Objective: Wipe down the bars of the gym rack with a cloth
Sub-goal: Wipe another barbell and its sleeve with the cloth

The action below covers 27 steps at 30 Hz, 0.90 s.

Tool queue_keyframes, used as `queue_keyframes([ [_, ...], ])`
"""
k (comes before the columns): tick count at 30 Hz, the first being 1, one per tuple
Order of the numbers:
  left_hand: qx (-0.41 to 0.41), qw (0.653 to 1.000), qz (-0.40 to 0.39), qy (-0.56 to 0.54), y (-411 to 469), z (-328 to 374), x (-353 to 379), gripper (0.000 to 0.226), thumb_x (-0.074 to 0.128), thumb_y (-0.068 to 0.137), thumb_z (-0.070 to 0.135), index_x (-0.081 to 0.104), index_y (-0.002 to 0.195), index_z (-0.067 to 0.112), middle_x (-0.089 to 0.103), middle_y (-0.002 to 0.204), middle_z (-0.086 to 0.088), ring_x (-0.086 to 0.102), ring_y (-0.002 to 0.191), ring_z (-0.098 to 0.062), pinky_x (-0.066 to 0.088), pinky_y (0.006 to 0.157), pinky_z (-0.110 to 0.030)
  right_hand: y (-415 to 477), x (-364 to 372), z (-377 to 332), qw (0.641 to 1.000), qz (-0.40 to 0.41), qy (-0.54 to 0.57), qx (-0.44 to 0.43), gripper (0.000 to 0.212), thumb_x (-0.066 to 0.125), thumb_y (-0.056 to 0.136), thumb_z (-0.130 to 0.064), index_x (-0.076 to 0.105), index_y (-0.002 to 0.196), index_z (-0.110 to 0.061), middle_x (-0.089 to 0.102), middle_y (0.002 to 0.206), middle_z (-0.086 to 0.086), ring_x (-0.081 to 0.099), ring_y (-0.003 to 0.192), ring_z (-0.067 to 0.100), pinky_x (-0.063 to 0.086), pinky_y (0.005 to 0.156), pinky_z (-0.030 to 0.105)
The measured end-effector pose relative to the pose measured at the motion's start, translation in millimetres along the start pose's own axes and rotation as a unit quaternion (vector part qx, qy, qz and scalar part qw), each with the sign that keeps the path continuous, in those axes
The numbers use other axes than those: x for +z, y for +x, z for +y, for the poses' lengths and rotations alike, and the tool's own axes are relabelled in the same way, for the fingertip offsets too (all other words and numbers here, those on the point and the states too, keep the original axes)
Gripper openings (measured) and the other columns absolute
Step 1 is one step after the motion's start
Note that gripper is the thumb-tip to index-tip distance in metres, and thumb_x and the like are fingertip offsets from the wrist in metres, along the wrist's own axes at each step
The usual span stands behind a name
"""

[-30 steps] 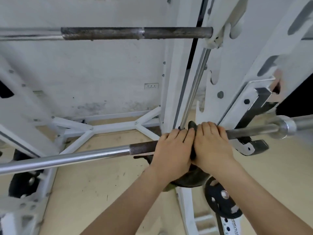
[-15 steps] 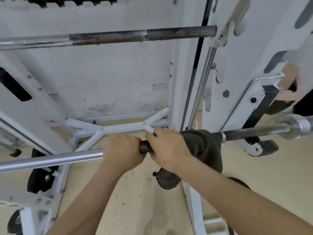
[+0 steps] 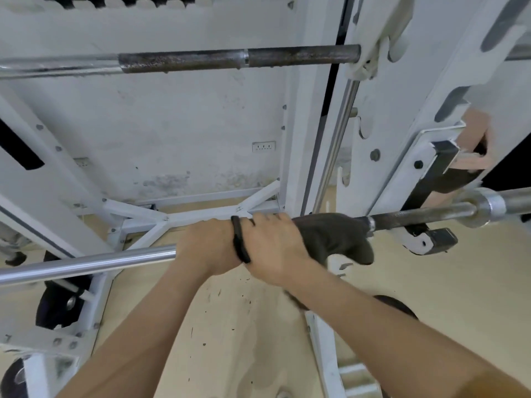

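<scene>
Slid leftward along the lower bar (image 3: 86,262) since a second ago, the left hand (image 3: 207,245) grips bare steel and touches the right hand (image 3: 273,245), which clutches the dark cloth (image 3: 330,237) draped over that bar. A white rack upright (image 3: 304,110) stands just behind, an upper bar (image 3: 230,60) overhead.

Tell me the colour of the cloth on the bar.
The cloth is dark grey-brown; head view.

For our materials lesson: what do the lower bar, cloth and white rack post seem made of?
Lower bar: likely chromed steel; mirror shine, with a dull dark stretch. Cloth: soft dark fabric; it drapes and folds. White rack post: probably painted metal; matte coat, bolt heads.
</scene>
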<state>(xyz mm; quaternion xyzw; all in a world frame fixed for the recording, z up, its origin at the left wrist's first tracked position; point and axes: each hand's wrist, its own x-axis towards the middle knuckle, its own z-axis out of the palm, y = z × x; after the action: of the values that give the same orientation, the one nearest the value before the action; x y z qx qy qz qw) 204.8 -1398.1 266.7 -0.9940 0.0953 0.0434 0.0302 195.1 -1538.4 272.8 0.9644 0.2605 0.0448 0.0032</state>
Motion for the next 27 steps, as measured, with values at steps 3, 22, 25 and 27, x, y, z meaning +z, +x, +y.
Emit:
queue_keyframes([
  [3,-0.003,1.0,0.022,0.011,-4,-2,2,0.015,0.047,0.082,0.035,0.055,0.078,0.024,0.05,0.064,0.007,0.052,0.061,-0.02,0.039,0.055,-0.027,-9,4,24,0.998,0.03,0.027,-0.04,0.051,0.063,0.076,-0.037,0.049,0.122,-0.021,0.06,0.099,0.004,0.06,0.085,0.027,0.041,0.072,0.038],
  [22,-0.05,0.871,-0.387,-0.298,27,-16,-22,0.032,0.065,0.078,0.01,0.045,0.054,0.014,0.039,0.053,-0.003,0.029,0.045,-0.016,0.024,0.047,-0.023,-7,-4,-3,0.999,-0.005,0.051,-0.016,0.071,0.06,0.072,-0.053,0.04,0.132,-0.021,0.054,0.114,0.007,0.054,0.104,0.029,0.04,0.086,0.044],
  [25,-0.04,0.97,-0.177,-0.162,6,-9,-18,0.019,0.066,0.074,0.03,0.056,0.064,0.018,0.054,0.058,0.003,0.049,0.054,-0.019,0.034,0.049,-0.024,-35,-6,62,1.0,-0.015,0.009,-0.006,0.076,0.065,0.067,-0.055,0.038,0.135,-0.033,0.058,0.107,-0.001,0.06,0.098,0.024,0.045,0.081,0.038],
  [27,-0.036,0.998,0.041,-0.013,-20,-12,-2,0.016,0.065,0.075,0.037,0.057,0.074,0.023,0.06,0.068,0.005,0.056,0.064,-0.021,0.036,0.053,-0.027,-52,-14,107,0.997,-0.018,-0.051,0.062,0.065,0.065,0.072,-0.053,0.043,0.129,-0.031,0.059,0.103,-0.005,0.062,0.094,0.022,0.043,0.075,0.033],
])
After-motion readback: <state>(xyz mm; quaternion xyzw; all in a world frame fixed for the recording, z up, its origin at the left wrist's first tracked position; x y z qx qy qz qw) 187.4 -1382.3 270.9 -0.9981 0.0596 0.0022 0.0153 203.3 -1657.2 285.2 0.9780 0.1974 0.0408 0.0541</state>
